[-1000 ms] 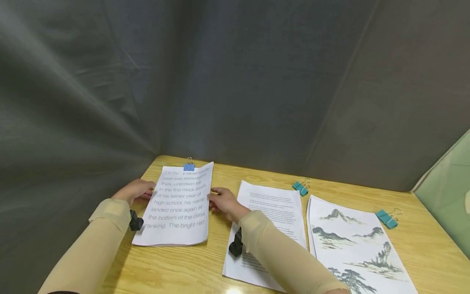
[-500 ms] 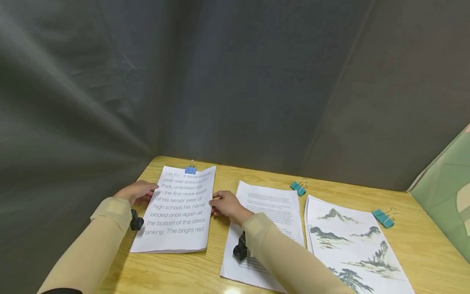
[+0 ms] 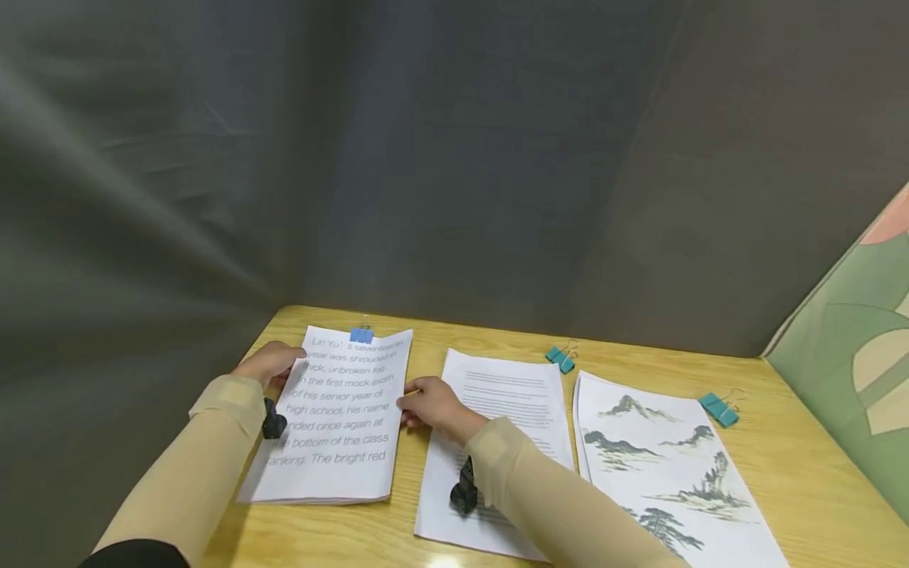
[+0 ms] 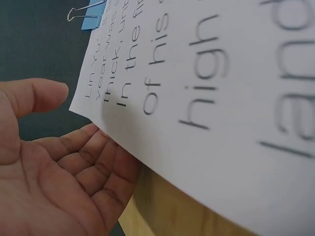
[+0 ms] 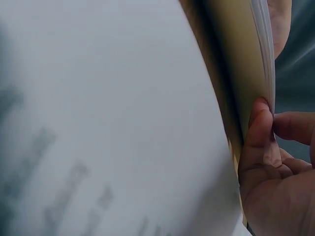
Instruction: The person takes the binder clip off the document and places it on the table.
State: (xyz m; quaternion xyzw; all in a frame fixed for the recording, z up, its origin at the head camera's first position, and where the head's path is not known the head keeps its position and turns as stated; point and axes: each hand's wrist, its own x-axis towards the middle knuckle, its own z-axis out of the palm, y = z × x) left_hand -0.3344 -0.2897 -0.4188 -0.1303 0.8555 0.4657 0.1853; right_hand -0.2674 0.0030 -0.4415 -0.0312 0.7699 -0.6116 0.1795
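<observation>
A stack of paper (image 3: 334,410) printed in large type lies at the left of the table, its sheet edges visible in the right wrist view. A blue binder clip (image 3: 361,335) sits at its top edge. My left hand (image 3: 271,361) is at the stack's upper left edge. In the left wrist view its thumb stands apart from the paper, and its fingers (image 4: 93,152) lie along and partly behind the edge. My right hand (image 3: 429,406) pinches the stack's right edge between thumb and fingers, as the right wrist view shows.
A small-print stack (image 3: 497,386) lies under my right forearm. Right of it is a stack with landscape paintings (image 3: 667,465). Two teal binder clips lie by them, one clip (image 3: 561,359) behind and another clip (image 3: 720,409) at the right. A dark curtain (image 3: 454,158) rises behind the table.
The head view has shifted a little. My left hand has slid up the left edge toward the top corner. My right hand keeps its hold on the right edge.
</observation>
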